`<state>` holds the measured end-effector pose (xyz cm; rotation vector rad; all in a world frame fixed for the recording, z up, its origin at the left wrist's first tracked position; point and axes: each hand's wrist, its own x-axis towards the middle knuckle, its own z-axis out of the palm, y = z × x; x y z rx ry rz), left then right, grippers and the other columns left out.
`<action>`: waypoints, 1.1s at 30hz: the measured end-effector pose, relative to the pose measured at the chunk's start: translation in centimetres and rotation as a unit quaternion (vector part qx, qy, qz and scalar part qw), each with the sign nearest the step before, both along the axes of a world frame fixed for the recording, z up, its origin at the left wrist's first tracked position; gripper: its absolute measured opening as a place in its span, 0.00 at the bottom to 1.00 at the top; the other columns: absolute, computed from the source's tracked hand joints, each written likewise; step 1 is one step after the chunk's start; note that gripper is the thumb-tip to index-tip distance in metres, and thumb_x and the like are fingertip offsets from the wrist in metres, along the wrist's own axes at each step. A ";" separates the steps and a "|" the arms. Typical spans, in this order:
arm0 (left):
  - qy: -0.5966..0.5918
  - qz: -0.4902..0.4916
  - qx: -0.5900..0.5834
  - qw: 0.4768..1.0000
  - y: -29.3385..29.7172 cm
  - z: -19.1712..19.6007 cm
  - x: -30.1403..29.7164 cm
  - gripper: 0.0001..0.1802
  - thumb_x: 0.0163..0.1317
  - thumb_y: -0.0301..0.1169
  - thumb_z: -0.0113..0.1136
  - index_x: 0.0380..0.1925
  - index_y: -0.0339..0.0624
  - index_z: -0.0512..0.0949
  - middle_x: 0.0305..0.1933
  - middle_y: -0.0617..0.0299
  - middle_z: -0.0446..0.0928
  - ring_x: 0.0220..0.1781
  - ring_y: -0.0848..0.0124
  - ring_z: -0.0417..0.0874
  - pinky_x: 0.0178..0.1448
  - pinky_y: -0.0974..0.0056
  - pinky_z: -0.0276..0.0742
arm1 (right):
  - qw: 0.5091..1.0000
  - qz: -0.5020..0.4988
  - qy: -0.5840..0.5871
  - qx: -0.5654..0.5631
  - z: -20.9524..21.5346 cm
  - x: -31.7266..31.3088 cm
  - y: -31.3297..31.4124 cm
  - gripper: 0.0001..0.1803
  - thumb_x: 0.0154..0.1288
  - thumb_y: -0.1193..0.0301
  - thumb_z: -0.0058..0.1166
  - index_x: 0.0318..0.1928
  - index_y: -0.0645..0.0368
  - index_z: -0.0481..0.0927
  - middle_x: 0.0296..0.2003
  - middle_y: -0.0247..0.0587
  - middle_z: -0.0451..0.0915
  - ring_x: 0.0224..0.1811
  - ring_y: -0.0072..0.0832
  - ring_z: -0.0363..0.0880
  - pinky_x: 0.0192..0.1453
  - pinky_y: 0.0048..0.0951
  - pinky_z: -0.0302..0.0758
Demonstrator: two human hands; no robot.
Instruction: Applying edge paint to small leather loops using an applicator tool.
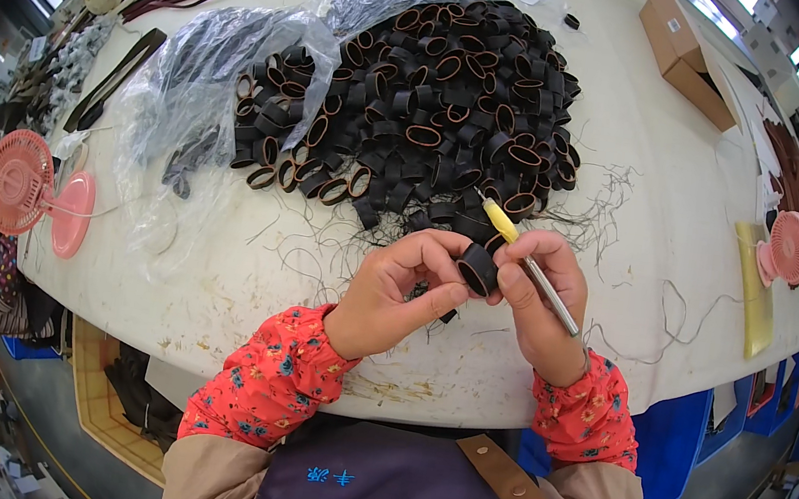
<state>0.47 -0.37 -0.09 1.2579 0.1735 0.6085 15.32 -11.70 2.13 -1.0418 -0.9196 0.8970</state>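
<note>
Left hand [404,291]: thumb and forefinger pinched on the edge of one black loop [475,272]; other fingers curled loosely. Right hand [549,300]: thumb and forefinger closed round a slim tool [502,223], yellow toward the tip, metal shaft slanting back; fingertips right beside the loop, perhaps touching. Tool tip points up and away, off the held loop. Another dark rim shows just behind; cannot tell if it is held too.

Loop is up off the table [175,306], between the hands, in front of the heap [439,103].

Progress, as I judge it: one piece in hand, a great many in the heap. Cut-looking threads [591,214] around suggest a good deal of work done. Cannot tell finished loops from unfinished; no separate sorted pile made out.

Edges: near rim of table under the forearms, curving off both sides. Heap blocks forward; plastic [207,63] crowds forward-left. Left fan [18,182] well out near the left edge, right fan [790,245] well out opposite. Most room to the right of the right hand, only loose thread there; some to the left, short of the left fan. Carton [687,60] far right, well apart.
</note>
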 end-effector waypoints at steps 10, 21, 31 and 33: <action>0.041 0.161 0.111 0.980 0.5 0.0 0.0 0.05 0.55 0.19 0.62 0.29 0.38 0.76 0.42 0.62 0.76 0.32 0.81 0.72 0.37 0.74 0.70 | 0.991 -0.054 -0.078 0.094 0.5 0.9 -0.7 0.13 0.74 0.69 0.39 0.48 0.66 0.71 0.27 0.40 0.78 0.30 0.21 0.77 0.43 0.25 0.74; 0.059 0.173 0.204 0.962 0.0 0.8 0.0 0.05 0.52 0.18 0.63 0.28 0.37 0.77 0.41 0.58 0.77 0.35 0.77 0.79 0.39 0.73 0.76 | 0.991 -0.041 -0.094 0.088 0.3 0.5 -0.6 0.12 0.74 0.69 0.40 0.46 0.66 0.72 0.25 0.39 0.77 0.26 0.21 0.76 0.34 0.22 0.73; 0.066 0.222 0.328 0.916 -0.3 0.5 0.0 0.08 0.47 0.17 0.65 0.27 0.38 0.77 0.41 0.59 0.77 0.34 0.71 0.79 0.39 0.69 0.76 | 0.982 -0.086 -0.110 0.124 0.3 0.2 -0.2 0.11 0.72 0.70 0.44 0.46 0.66 0.72 0.30 0.40 0.77 0.29 0.21 0.77 0.37 0.22 0.75; 0.043 0.240 0.457 0.855 -0.1 0.7 0.0 0.09 0.45 0.18 0.65 0.27 0.40 0.77 0.41 0.61 0.77 0.36 0.70 0.78 0.40 0.68 0.75 | 0.992 -0.076 -0.100 -0.011 0.9 -0.3 -0.2 0.10 0.70 0.70 0.49 0.46 0.64 0.73 0.31 0.39 0.77 0.31 0.20 0.77 0.38 0.20 0.75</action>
